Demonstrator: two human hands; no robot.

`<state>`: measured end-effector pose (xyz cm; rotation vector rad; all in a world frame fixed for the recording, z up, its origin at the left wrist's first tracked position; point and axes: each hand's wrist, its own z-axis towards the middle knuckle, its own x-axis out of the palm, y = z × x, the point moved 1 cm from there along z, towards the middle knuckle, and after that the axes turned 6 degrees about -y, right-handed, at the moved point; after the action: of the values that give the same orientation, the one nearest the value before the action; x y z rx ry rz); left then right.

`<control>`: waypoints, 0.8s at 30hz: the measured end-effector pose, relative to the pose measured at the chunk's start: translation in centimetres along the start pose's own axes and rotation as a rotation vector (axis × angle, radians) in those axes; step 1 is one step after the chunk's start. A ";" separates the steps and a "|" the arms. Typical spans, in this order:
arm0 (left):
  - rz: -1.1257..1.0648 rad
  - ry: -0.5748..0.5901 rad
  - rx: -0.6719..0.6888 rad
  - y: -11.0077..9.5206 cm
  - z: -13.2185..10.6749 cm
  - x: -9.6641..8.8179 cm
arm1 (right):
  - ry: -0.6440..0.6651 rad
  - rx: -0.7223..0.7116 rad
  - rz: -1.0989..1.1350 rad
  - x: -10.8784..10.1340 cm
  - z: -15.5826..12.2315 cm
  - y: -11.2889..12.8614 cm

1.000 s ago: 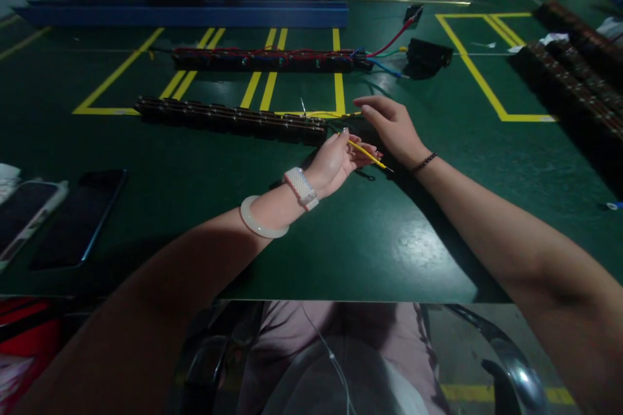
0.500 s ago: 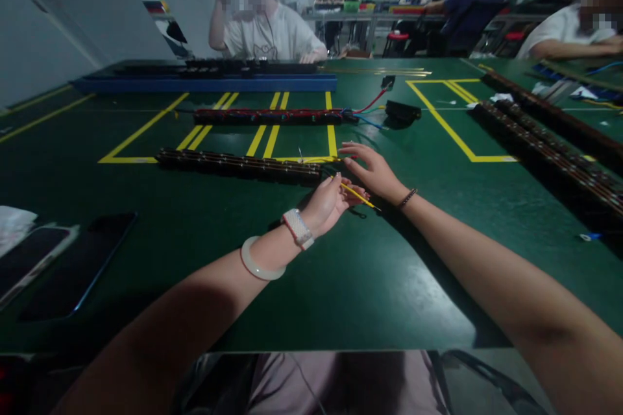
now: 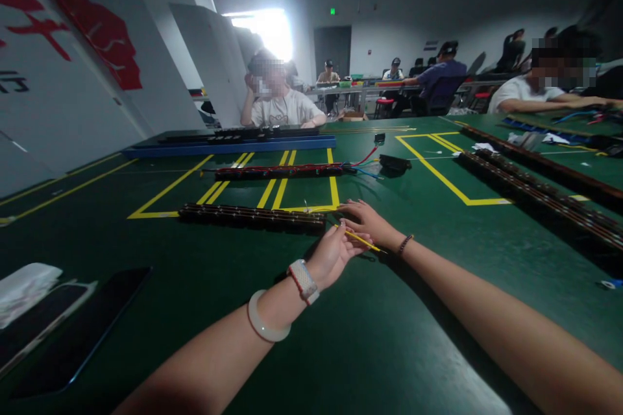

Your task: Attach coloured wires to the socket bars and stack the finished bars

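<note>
My left hand (image 3: 335, 254) pinches a thin yellow wire (image 3: 364, 242) just past the right end of a long black socket strip (image 3: 250, 216) on the green table (image 3: 379, 337). A white watch and a pale bangle sit on that wrist. My right hand (image 3: 366, 220) lies beside it with fingers stretched out over the table, touching near the strip's end and holding nothing that I can see.
A second strip with red wiring (image 3: 282, 171) lies farther back, with a black part (image 3: 395, 163) at its right. More strips (image 3: 535, 191) run along the right. Two phones (image 3: 58, 331) lie at the left. A person (image 3: 280, 104) sits across the table; others sit behind.
The camera has tilted up, so the room and seated people now show. Both hands stay by the strip's end with the yellow wire still in my left hand.
</note>
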<state>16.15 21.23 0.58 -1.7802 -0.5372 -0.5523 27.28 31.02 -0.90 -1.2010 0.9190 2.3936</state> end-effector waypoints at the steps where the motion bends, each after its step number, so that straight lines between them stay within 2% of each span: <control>1: 0.003 0.005 0.002 0.0 0.0 0.0 | -0.001 -0.010 -0.006 0.0 0.0 -0.1; 5: 0.040 0.006 0.011 0.0 -0.1 0.1 | 0.004 -0.026 0.000 0.0 0.0 -0.1; 8: 0.187 -0.061 -0.021 -0.5 -0.4 -0.2 | -0.004 -0.007 0.023 -0.1 0.1 -0.1; 11: 0.537 -0.106 -0.142 -2.0 -0.9 -0.7 | -0.017 0.002 0.045 -0.2 0.1 -0.2; 13: 0.815 -0.047 -0.222 -3.3 -1.3 -1.0 | -0.027 -0.004 0.049 -0.3 0.2 -0.2; 16: 1.237 0.015 -0.244 -5.0 -1.7 -1.0 | -0.037 -0.016 0.036 -0.3 0.2 -0.1; 20: 1.662 -0.009 -0.159 -5.7 -1.9 -0.6 | -0.032 -0.037 0.005 -0.4 0.1 0.2; 24: 1.944 -0.097 0.118 -5.3 -2.0 -0.4 | -0.028 -0.041 -0.007 -0.3 0.1 0.2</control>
<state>12.37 20.66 4.83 -1.4139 1.0974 0.8970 27.31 30.95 -0.57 -1.1802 0.8589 2.4287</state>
